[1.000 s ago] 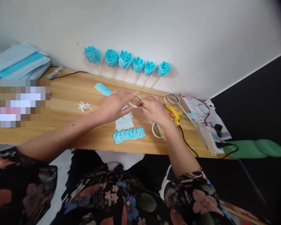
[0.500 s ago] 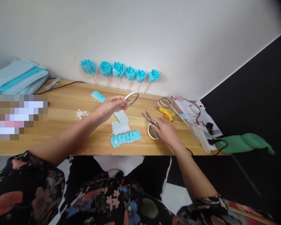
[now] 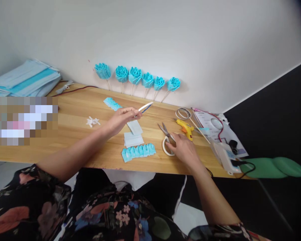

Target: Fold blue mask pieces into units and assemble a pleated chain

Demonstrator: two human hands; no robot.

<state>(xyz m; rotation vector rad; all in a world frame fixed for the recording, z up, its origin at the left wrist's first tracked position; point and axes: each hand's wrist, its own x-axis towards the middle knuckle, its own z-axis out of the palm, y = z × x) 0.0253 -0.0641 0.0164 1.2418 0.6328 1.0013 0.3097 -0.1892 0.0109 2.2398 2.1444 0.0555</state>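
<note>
My left hand [image 3: 126, 116] is closed round a thin roll of white tape [image 3: 145, 107], held above the table and seen nearly edge-on, with blue on its inner side. My right hand [image 3: 183, 147] rests low on the table with its fingers at the handles of a pair of scissors [image 3: 165, 130]. The scissor blades are spread and point away to the left. A white loop [image 3: 163, 147], apparently a scissor handle, shows beside the fingers. Between my hands lie a pleated blue strip [image 3: 138, 152] and pale folded pieces [image 3: 133, 139]. Another blue strip [image 3: 112, 103] lies behind my left hand.
Several blue flowers [image 3: 135, 75] on sticks lean against the wall. A yellow glue gun [image 3: 185, 128], a tape roll [image 3: 183, 113], papers [image 3: 230, 139] and a power strip [image 3: 227, 157] are at right. White scraps [image 3: 92, 121] and stacked masks [image 3: 27, 77] lie left.
The tape roll in my left hand has tilted from an open ring to nearly edge-on. The whole view has shifted slightly; my right hand stays at the scissors.
</note>
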